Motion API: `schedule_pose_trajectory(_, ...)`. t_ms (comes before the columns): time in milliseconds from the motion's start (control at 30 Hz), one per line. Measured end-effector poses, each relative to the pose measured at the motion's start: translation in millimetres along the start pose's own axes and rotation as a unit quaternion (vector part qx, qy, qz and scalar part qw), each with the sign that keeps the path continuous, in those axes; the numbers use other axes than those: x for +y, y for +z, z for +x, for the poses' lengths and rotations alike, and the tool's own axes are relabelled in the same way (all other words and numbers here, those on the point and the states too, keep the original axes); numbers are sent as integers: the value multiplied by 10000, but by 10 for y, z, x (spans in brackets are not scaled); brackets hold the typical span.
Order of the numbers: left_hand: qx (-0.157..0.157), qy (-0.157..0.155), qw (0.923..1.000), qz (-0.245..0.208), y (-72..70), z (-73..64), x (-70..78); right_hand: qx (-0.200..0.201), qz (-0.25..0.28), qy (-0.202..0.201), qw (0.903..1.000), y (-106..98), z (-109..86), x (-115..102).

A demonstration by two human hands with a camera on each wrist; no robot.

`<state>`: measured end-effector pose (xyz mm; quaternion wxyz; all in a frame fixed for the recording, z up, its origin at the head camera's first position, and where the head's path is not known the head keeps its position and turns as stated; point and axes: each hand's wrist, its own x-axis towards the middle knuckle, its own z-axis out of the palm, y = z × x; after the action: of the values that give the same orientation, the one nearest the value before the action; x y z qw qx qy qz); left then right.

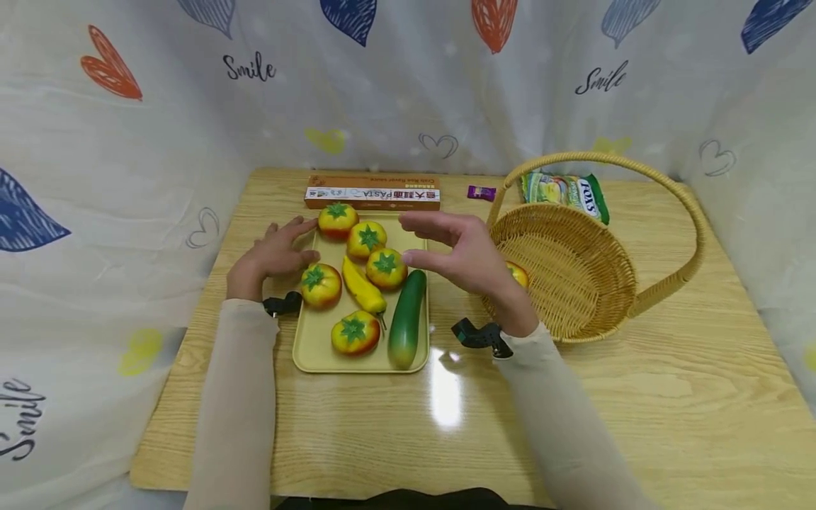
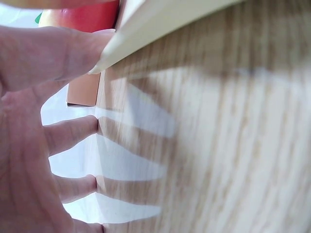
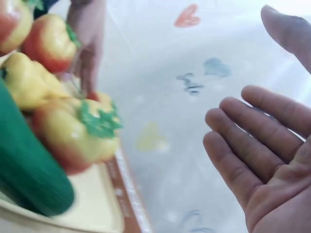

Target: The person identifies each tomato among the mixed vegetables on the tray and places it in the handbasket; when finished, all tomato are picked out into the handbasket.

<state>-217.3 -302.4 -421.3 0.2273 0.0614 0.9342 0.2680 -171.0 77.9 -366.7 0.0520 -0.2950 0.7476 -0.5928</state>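
Peeking past R wrist [image 1: 518, 316]: 1 part-hidden fruit [image 1: 519, 274]

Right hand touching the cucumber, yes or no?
Apart. The right wrist view shows it: backdrop is visible between the right hand's fingertips and the cucumber.

Heart-printed white cloth [image 1: 395, 92] behind — pale wood-grain table [image 1: 357, 439], bright glare [image 1: 446, 393].
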Motion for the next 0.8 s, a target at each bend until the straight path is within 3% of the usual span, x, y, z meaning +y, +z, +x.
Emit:
schedule_pose_trajectory(100, -15, -18, 10000, -2, 11, 16, 1, -68, -126, 179, 9997, 112, 49, 145)
schedule_pose_trajectory(233, -1, -48, 10000, 37, 12, 26, 7, -306, -712, 547, 9955, 257, 105, 291)
schedule_pose_trajectory(467, 41, -49, 9999, 84, 7, 21, 21, -633, -2333, 1024, 9649, 394, 171, 478)
schedule_pose_trajectory(600, 44, -72, 9999, 117, 6, 16, 29, -799, -2515, 1119, 9580, 440, 176, 520)
schedule_pose_trajectory(800, 36, -71, 9999, 133, 1, 9, 42, -860, -2533, 862, 9597, 530, 173, 580)
